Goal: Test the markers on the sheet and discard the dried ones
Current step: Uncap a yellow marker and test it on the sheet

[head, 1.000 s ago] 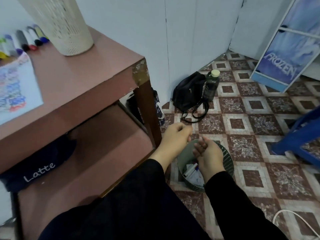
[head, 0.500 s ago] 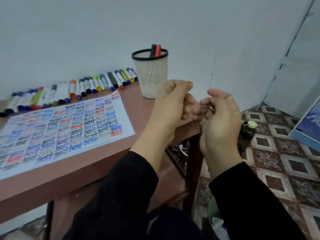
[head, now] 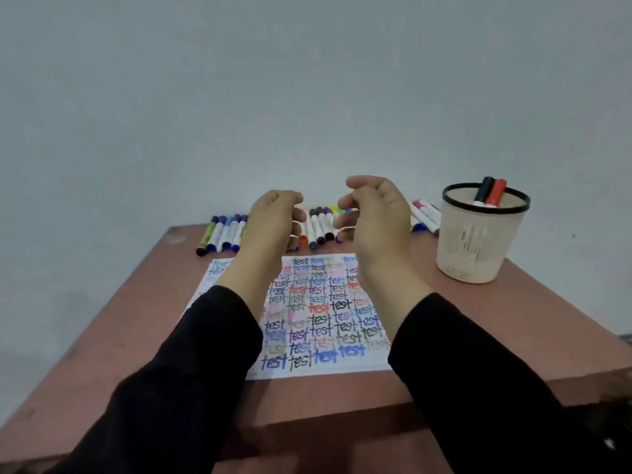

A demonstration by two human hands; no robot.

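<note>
A white sheet (head: 321, 323) covered with the word "test" in many colours lies on the brown table (head: 513, 319). Behind it, along the wall, runs a row of several capped markers (head: 225, 230); my hands hide parts of the row. My left hand (head: 273, 220) and my right hand (head: 376, 220) hover side by side above the sheet's far edge, just in front of the markers. On both hands the fingers are loosely curled and hold nothing. Black sleeves cover both forearms.
A cream mesh cup (head: 475, 244) with a black rim stands at the table's right rear, holding a black marker and a red marker (head: 490, 191). A plain grey wall rises right behind the table. The table's front edge is near my arms.
My view swung up from the floor bin to the tabletop. Both hands rose from the bin, moved over the sheet toward the marker row, and drew slightly apart.
</note>
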